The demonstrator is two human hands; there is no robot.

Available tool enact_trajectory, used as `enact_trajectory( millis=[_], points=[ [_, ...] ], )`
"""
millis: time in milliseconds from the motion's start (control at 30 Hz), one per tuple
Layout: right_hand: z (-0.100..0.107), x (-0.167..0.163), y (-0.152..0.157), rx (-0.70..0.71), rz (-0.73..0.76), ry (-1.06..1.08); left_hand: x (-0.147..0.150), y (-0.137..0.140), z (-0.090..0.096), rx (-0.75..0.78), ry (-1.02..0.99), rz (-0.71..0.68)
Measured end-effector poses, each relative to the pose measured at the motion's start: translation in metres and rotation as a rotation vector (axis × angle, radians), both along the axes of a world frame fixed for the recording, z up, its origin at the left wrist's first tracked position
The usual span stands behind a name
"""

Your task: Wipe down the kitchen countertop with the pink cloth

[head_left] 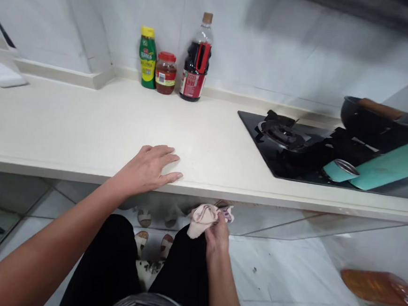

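My left hand [149,168] rests palm down on the white countertop [86,125], close to its front edge, fingers stretched out and nothing in them. Below the counter edge, in front of my right thigh, my right hand [217,236] is closed around a crumpled pale pink cloth [203,217]. Part of the cloth with a purple pattern pokes out beyond the fingers. Some of the right fingers are hidden behind the cloth.
Along the wall stand a green-and-yellow squeeze bottle [148,59], a red-lidded jar [166,74] and a dark sauce bottle [196,63]. At right, a gas stove [277,166] bears a pan [364,128] and a teal container [394,163]. An oil bottle [373,286] is low at right.
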State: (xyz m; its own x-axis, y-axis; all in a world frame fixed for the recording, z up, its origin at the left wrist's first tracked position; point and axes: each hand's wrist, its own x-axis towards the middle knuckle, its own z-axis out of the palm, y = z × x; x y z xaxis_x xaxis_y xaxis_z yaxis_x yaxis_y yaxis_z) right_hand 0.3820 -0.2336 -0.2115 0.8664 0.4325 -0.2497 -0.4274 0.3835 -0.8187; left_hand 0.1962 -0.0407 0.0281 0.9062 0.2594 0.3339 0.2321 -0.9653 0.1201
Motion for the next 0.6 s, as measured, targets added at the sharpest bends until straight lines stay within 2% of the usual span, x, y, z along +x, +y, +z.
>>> enact_trajectory(
  millis=[100, 200, 267, 333, 433, 533, 567, 600],
  points=[
    [0.01, -0.006, -0.029, -0.047, 0.155, 0.078, -0.001, -0.001, -0.002, -0.02, -0.014, 0.001],
    [0.011, -0.028, -0.064, -0.113, 0.316, 0.143, -0.001, -0.002, -0.002, -0.037, -0.011, 0.004],
    [0.007, -0.039, -0.091, -0.209, 0.337, 0.143, -0.001, -0.002, -0.002, -0.039, -0.01, 0.005],
    [0.001, -0.039, -0.12, -0.317, 0.252, 0.104, -0.001, -0.003, -0.001, -0.039, -0.003, 0.005],
    [0.0, -0.01, -0.163, -0.412, -0.067, -0.013, -0.002, -0.003, -0.002, -0.031, -0.005, 0.009],
    [0.015, 0.033, -0.197, -0.457, -0.41, -0.135, -0.002, -0.002, -0.004, -0.017, -0.018, 0.005],
    [0.022, 0.044, -0.204, -0.46, -0.458, -0.162, -0.002, -0.001, -0.004, -0.016, -0.021, 0.002],
    [0.029, 0.05, -0.209, -0.453, -0.443, -0.175, -0.002, -0.001, -0.005, -0.017, -0.023, 0.0]
  ],
)
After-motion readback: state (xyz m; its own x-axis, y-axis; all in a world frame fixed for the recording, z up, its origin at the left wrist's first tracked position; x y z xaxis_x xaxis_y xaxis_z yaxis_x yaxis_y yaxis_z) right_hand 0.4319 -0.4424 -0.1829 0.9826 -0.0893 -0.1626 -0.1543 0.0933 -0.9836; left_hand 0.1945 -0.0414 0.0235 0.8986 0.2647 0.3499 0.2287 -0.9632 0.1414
